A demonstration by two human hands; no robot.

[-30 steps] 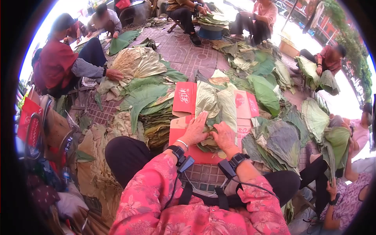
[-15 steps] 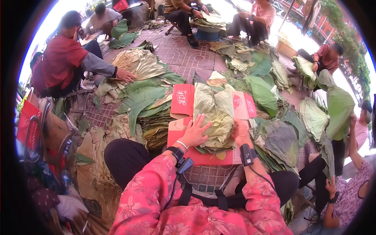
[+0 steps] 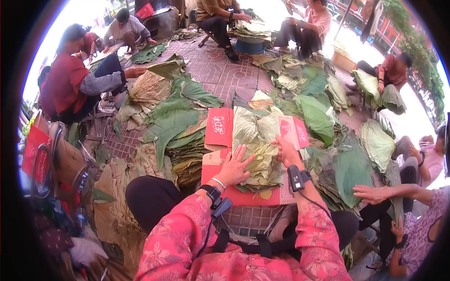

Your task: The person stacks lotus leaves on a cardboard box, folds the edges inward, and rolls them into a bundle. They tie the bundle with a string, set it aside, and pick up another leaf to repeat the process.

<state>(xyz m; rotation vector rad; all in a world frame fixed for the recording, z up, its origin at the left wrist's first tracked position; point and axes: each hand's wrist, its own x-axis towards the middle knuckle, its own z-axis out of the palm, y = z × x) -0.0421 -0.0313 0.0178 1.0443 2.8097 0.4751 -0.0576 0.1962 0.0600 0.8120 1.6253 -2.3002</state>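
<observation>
A stack of pale green, wrinkled lotus leaves (image 3: 257, 136) lies in front of me on a flattened red cardboard box (image 3: 218, 129). My left hand (image 3: 234, 167) rests flat on the near left part of the top leaf, its fingers spread. At the right edge of the stack is my right hand (image 3: 286, 152), with the fingers stretched out over the leaf. Neither hand grips anything. The underside of the stack is hidden.
Green and dried leaves lie piled to the left (image 3: 176, 117) and right (image 3: 314, 117). At the lower right, a co-worker's hand (image 3: 372, 193) reaches to a green leaf (image 3: 352, 175). Other people sit around. Bags (image 3: 40, 154) stand at the far left.
My right hand has moved up along the leaf's right edge, its fingers now extended. My left hand has barely shifted. The co-worker at right has lowered a large leaf onto the pile.
</observation>
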